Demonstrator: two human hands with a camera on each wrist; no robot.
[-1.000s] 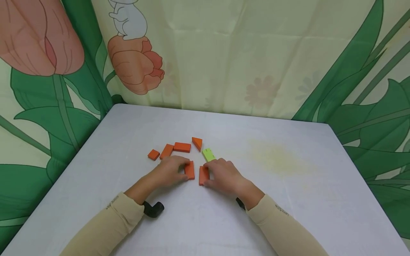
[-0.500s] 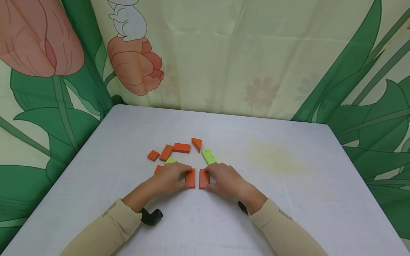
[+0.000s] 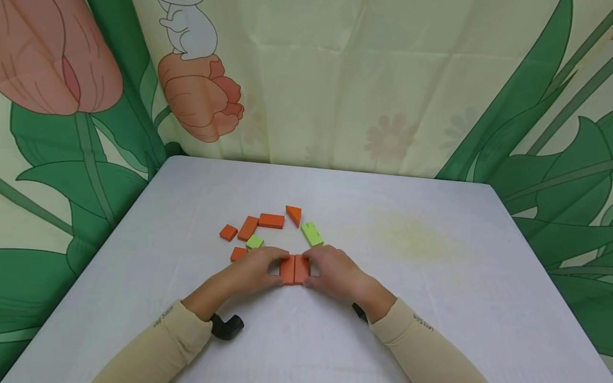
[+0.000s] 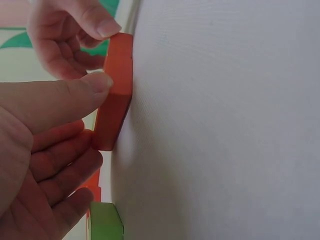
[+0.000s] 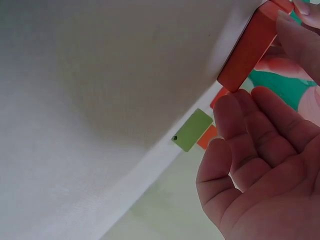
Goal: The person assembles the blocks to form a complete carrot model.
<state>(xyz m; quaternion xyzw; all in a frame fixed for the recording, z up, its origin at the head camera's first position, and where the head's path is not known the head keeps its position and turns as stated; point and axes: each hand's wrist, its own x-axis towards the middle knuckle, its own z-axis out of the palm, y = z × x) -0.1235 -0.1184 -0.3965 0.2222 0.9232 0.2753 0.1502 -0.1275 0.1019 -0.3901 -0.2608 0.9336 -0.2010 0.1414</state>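
Observation:
Two flat orange-red rectangular blocks lie side by side on the white table, their long edges meeting in the head view. My left hand [image 3: 253,270] pinches the left block [image 3: 287,270] by its near and far ends, between thumb and fingers. The right block [image 3: 302,270] is held the same way by my right hand [image 3: 335,269]. In the left wrist view the thumb lies along the side of an orange block [image 4: 116,90]. The right wrist view shows fingertips at the end of an orange block [image 5: 247,50].
Beyond the hands lie a green rectangular block [image 3: 312,234], an orange triangular block [image 3: 293,215], an orange rectangular block [image 3: 271,221] and a tilted orange one [image 3: 248,228]. Left of these are a small orange block [image 3: 228,232], a small green block [image 3: 255,241] and a partly covered orange block [image 3: 238,254].
Both hands have drawn their orange blocks toward the near table edge and closed the gap between them. The small green block and another orange one have come into sight behind the left hand.

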